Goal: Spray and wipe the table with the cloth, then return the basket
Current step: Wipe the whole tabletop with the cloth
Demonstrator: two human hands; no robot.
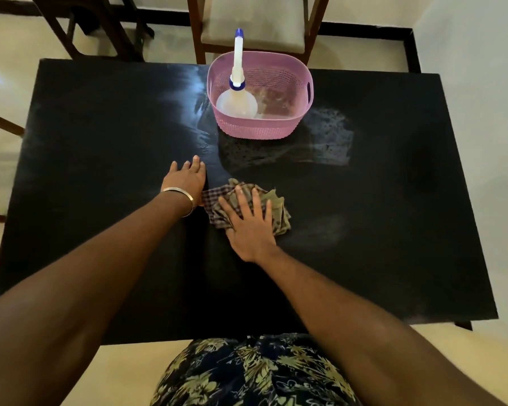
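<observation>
Nearest the camera, at six o'clock, is the person's lap in a dark garment (252,373) printed with pale leaves, just below the near edge of the black counter (393,230). Two bare forearms reach up from the lower corners toward the middle of the counter.

The right hand (251,222) lies flat, palm down and fingers spread, pressing on the checked cloth (277,210), which is bunched on the counter just past centre; it presses rather than grips, and the cloth's folds stick out at the hand's one and three o'clock sides. The left hand (185,178) sits just beside it at ten o'clock, flat on the bare counter with fingers loosely together, holding nothing. A thin metal bangle (180,194) circles that wrist, and a corner of the cloth reaches close to it; whether they touch cannot be told. The two hands are near each other but apart.

At twelve o'clock, toward the far edge, stands the pink perforated basket (294,124). Inside it a translucent spray bottle (237,105) leans with its long white neck and blue tip pointing away over the far rim. Pale smeared streaks show on the counter at the basket's nine and four o'clock sides.

Beyond the far edge stands a wooden chair (255,22) with a beige seat.
</observation>
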